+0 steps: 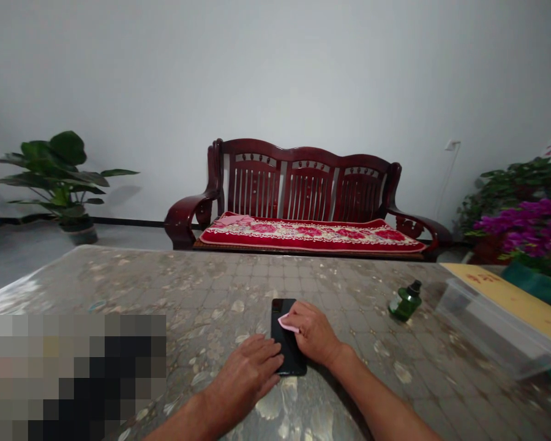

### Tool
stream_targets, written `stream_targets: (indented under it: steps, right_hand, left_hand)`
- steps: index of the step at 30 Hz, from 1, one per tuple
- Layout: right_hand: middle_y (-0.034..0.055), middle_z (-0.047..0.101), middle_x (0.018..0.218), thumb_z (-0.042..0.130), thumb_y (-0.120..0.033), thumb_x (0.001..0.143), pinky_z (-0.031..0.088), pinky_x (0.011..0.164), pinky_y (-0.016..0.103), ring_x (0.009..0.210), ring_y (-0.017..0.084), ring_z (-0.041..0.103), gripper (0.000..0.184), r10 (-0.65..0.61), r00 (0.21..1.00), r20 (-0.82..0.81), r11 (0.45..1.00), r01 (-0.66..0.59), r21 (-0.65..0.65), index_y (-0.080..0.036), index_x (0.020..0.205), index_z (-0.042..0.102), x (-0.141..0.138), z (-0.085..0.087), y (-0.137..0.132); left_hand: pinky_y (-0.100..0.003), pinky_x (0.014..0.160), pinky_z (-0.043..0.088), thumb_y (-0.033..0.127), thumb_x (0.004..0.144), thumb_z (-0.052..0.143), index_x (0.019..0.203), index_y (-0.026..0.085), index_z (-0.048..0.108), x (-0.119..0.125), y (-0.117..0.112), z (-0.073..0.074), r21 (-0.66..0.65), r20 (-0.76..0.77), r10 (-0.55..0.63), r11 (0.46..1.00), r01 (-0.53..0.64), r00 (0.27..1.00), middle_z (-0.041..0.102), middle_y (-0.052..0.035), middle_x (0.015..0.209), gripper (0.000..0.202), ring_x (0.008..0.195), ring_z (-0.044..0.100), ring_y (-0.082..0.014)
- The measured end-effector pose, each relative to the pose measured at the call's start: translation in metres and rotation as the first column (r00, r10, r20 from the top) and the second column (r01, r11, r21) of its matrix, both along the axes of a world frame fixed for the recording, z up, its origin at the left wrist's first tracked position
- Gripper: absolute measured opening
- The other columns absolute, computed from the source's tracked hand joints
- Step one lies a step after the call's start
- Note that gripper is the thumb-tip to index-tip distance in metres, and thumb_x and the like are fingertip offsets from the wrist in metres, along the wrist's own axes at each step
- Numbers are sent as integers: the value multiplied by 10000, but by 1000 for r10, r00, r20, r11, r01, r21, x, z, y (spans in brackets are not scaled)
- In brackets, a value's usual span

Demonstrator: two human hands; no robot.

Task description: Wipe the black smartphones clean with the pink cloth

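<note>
Black phone, glossy, lying flat on the patterned table, long side pointing away from the person. Small pink cloth, creased, over the phone's upper half.

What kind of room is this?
Probably a living room: there's a big wooden sofa with a flowery red seat cover, and a leafy potted plant standing on the floor.

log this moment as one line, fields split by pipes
left hand: on left edge of smartphone | right hand: pinching pink cloth over smartphone | smartphone: flat on patterned tablecloth | green bottle: standing at right
</note>
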State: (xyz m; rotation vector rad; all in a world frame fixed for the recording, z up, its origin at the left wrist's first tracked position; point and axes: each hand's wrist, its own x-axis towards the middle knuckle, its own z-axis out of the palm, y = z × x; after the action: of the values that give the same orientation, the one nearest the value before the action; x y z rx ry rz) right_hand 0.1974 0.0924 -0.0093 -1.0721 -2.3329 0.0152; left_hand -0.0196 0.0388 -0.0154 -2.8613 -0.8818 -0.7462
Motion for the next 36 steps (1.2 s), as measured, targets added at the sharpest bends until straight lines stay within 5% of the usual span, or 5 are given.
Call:
stream_targets:
  steps: [6,13,19,26,36]
  right_hand:
    - [33,648,865,540,-56,870,418,733,293,830,181,563,262,193,979,61,980,-195,28,-238,956,708,14,5,-5]
    - [60,658,915,481,-41,895,450,772,313,876,195,577,327,43,993,-112,999,-40,32,-233,1028,710,23,-8,-2]
    - [56,675,912,481,-144,955,429,764,339,855,201,583,250,180,983,-35,983,-180,22,-239,1010,706,22,-3,-18]
    - [64,668,933,463,-37,888,451,784,330,891,204,580,346,78,992,-102,997,-75,25,-229,1040,708,29,-5,-7]
    - [62,669,917,469,-74,914,467,768,315,864,192,591,309,182,978,-97,983,-180,30,-228,1032,709,28,-3,-16]
  left_hand:
    - [-437,1025,535,233,956,604,1147,197,663,-1,0,-2,-39,5,-9,999,9,1000,731,-74,1176,203,1074,697,-241]
    - [-437,1046,520,188,958,569,1186,198,654,0,6,-6,-72,27,2,997,0,1000,714,-84,1224,243,1118,679,-240]
    - [-426,1015,541,164,928,597,1132,191,673,3,5,-3,-108,47,13,994,-8,999,731,-82,1160,219,1086,687,-242]
    - [-454,1020,540,168,937,598,1194,185,653,1,6,-5,-89,5,13,996,-13,1000,707,-90,1240,264,1122,679,-258]
    - [-450,1032,530,173,951,575,1197,185,648,0,7,-6,-89,9,4,996,-3,1000,707,-98,1233,256,1125,679,-254]
